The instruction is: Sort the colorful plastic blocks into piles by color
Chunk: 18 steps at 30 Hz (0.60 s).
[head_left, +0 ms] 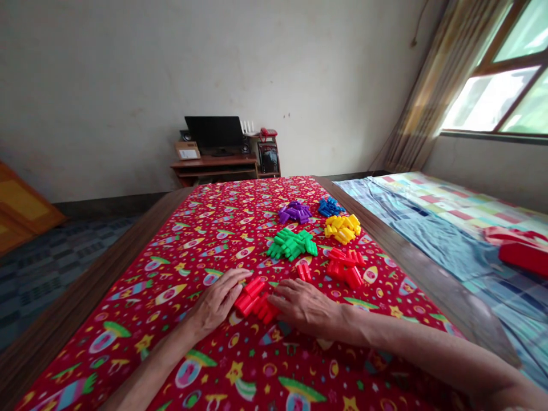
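Observation:
A small pile of red plastic toy blocks lies on the patterned red tablecloth in front of me. My left hand touches the pile's left side, fingers stretched forward and thumb near the blocks. From the right, my right hand reaches over the pile's edge, its fingers lying against the nearest red pieces and partly hiding them. Neither hand visibly lifts a block. Just beyond my right hand sits a separate red block, with another red heap farther right.
Green blocks, yellow blocks, purple blocks and blue blocks lie in separate heaps farther back. A bed stands along the table's right side. A desk with a monitor is against the wall.

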Available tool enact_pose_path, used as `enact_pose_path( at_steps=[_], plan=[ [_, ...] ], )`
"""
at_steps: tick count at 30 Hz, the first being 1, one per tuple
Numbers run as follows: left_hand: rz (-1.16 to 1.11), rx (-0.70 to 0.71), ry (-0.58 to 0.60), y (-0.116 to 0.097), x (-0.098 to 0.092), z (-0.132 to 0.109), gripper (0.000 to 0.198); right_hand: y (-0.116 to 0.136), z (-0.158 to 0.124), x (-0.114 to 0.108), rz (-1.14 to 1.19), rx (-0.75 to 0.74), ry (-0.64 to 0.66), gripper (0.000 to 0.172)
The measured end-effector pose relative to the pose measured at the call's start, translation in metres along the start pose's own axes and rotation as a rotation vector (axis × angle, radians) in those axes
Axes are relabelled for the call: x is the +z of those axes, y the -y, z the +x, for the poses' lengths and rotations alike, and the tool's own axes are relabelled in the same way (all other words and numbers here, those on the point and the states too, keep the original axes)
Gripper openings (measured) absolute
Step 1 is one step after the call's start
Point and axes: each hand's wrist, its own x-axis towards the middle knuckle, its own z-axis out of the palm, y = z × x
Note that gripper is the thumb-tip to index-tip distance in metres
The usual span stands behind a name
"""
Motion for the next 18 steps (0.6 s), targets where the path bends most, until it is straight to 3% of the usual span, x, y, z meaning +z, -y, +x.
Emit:
enact_pose_path(
  at_steps=[5, 8, 14, 18],
  plan=[
    [0.004, 0.021, -0.004, 0.005, 0.004, -0.001, 0.04, 0.004, 0.012, -0.004, -0.026, -0.02, 0.028, 0.021],
    [0.006, 0.009, 0.005, 0.002, 0.001, -0.001, 0.041, -0.004, 0.005, -0.015, -0.025, 0.015, -0.032, 0.015],
    [-0.021, 0.093, 0.148, -0.015, -0.014, -0.002, 0.043, -0.061, -0.056, -0.051, -0.09, 0.314, -0.292, 0.013],
    [-0.036, 0.112, 0.153, -0.019, -0.015, -0.001, 0.049, -0.091, -0.103, -0.059, -0.149, 0.469, -0.226, 0.018]
  ],
)
